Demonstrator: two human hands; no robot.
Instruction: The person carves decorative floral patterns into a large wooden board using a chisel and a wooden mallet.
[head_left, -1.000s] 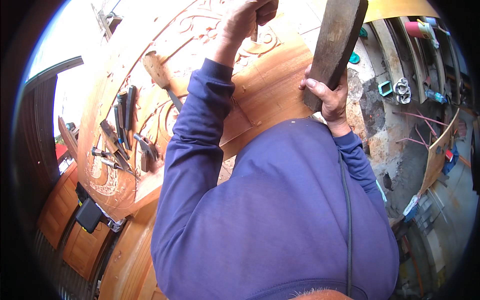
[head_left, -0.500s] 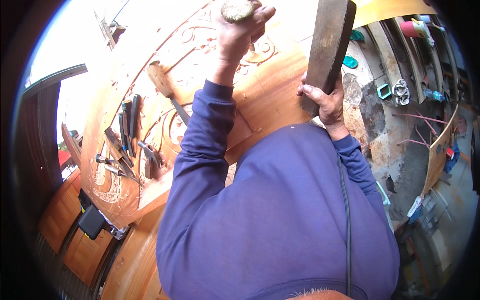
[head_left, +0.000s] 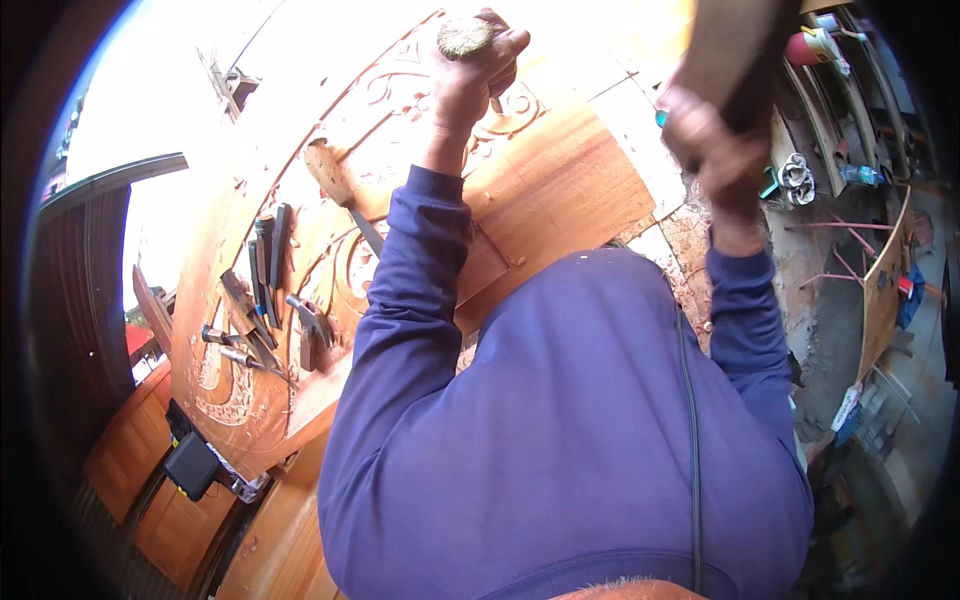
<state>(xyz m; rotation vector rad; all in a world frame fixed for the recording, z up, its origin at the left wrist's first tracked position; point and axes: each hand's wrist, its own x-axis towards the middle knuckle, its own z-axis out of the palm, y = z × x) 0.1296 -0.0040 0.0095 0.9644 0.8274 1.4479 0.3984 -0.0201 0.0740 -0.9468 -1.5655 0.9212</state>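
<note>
My left hand [head_left: 462,95] is closed in a fist around an upright wood-handled tool [head_left: 465,38]; only the worn, pale end of its handle shows, and its lower part is hidden. It is held over a carved wooden panel [head_left: 570,175] with scroll reliefs. Off to the right, my right hand [head_left: 712,150] grips a long dark wooden block [head_left: 740,60], raised beside the panel and blurred by motion. Left of my left forearm, a wood-handled chisel [head_left: 328,172] lies on the carving.
Several carving tools [head_left: 265,255] and a hammer [head_left: 312,318] lie among shavings on the panel's left part. A black case [head_left: 192,465] hangs by its near left corner. Boards [head_left: 885,285], slippers [head_left: 796,180] and a red-and-white bucket [head_left: 812,47] are on the right.
My right hand has swung the wooden block outward to the right, away from my left hand. My left hand keeps its grip in nearly the same place.
</note>
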